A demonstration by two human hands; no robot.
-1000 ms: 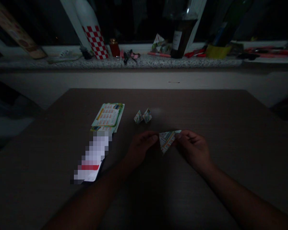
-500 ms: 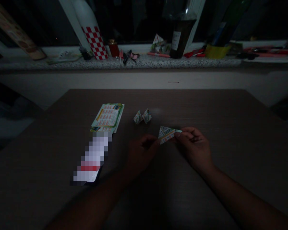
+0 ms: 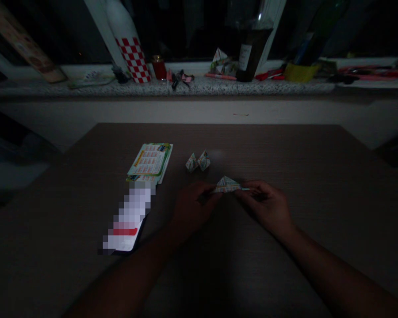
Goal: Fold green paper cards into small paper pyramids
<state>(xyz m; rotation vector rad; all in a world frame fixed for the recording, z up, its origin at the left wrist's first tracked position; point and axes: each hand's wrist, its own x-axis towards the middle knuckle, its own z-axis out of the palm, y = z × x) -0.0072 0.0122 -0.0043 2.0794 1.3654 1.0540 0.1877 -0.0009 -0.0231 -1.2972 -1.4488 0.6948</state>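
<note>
Over a dark wooden table (image 3: 285, 150), both my hands pinch a small folded piece of printed paper (image 3: 228, 185). My left hand (image 3: 192, 207) grips its left end and my right hand (image 3: 268, 205) grips its right end, fingers closed on it. The paper lies nearly flat, seen edge-on. Just beyond it on the table stand two small folded paper pieces (image 3: 198, 161). The scene is very dim.
A stack of printed leaflets (image 3: 150, 161) lies to the left, with a blurred flat object (image 3: 128, 221) in front of it. Behind the table runs a stone sill (image 3: 152, 87) holding a checkered container (image 3: 134, 57), a dark bottle (image 3: 248, 48), a small red jar (image 3: 159, 68) and pens.
The folded paper has tipped from a downward-pointing triangle facing me to lying nearly flat. Both hands stayed pinched on its ends and shifted only slightly.
</note>
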